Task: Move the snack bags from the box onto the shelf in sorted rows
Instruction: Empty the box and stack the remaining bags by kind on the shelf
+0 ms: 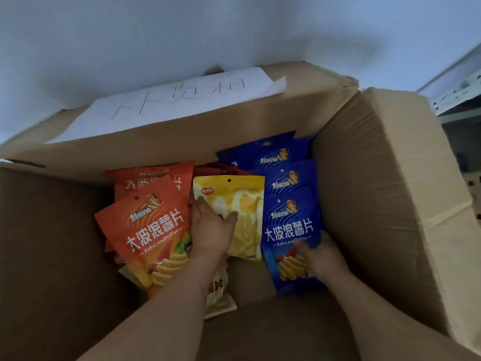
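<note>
Box: the cardboard box stands open, flaps folded outward; a white paper sheet with handwriting lies on the flap at 12 o'clock.
Contents: all snack bags in view are inside the box. Orange bags lie at 9 o'clock, the yellow bag at centre, blue bags stacked overlapping at 3 o'clock.
Shelf: a pale metal frame at 2 o'clock may be the shelf; the view is too partial to confirm.
Left hand: the left hand lies on the yellow bag, thumb spread toward 2 o'clock; the fingers appear to curl at the bag's left edge, a grasp beginning.
Right hand: the right hand holds the front blue bag at its lower right edge, fingers hidden behind it.
Arm pose: both forearms reach in from 6 o'clock, wrists angled downward.
Step in hand: judged to be lifting bags out.
Recommendation: take one colour per hand, grip by the edge seam rather than the puffed middle, and lift straight up so neighbouring bags are not dragged along.
</note>
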A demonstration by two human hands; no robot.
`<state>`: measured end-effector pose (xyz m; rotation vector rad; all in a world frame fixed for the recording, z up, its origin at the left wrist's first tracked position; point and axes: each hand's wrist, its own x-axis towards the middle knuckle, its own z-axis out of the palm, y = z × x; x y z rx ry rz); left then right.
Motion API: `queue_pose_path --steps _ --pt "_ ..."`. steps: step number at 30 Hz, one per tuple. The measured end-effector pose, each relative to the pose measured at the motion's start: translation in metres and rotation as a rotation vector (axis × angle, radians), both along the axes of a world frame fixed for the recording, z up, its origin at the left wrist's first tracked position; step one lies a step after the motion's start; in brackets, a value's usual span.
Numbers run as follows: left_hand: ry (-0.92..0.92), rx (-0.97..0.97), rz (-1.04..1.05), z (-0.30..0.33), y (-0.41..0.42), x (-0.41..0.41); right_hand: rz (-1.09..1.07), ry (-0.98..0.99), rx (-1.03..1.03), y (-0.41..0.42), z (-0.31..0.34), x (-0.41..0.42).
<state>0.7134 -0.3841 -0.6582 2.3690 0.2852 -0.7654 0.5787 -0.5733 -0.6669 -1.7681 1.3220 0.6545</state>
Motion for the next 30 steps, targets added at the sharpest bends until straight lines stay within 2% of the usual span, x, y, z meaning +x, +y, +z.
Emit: queue_pose_path --steps 5,8,10,12,14,18,22,26,30 --pt "-0.063 0.219 0.060 -0.016 0.001 0.005 -0.048 0.066 -0.033 0.004 -0.030 -0.006" --pt "0.010 0.289 0.064 -0.015 0.005 0.008 -0.006 0.137 -0.063 0.006 -0.032 -0.006" --pt "0.054 0.254 0.075 -0.017 0.006 0.010 -0.030 0.154 -0.022 0.005 -0.036 -0.008" --pt "0.115 0.110 0.095 -0.022 0.009 0.009 -0.082 0.089 0.069 0.004 -0.034 -0.008" --pt "0.231 -0.063 0.089 -0.028 0.015 0.002 -0.116 0.039 0.146 0.003 -0.029 -0.008" --pt "0.500 -0.201 0.046 -0.033 0.028 -0.014 -0.082 0.021 0.181 -0.001 -0.029 -0.012" --pt "0.661 -0.239 -0.087 -0.040 0.028 -0.018 -0.178 -0.006 0.228 -0.013 -0.029 -0.018" --pt "0.699 -0.247 -0.134 -0.036 0.026 -0.016 -0.192 -0.009 0.200 -0.017 -0.032 -0.021" --pt "0.711 -0.172 -0.099 -0.029 0.042 -0.014 -0.234 -0.065 0.381 -0.013 -0.022 -0.019"
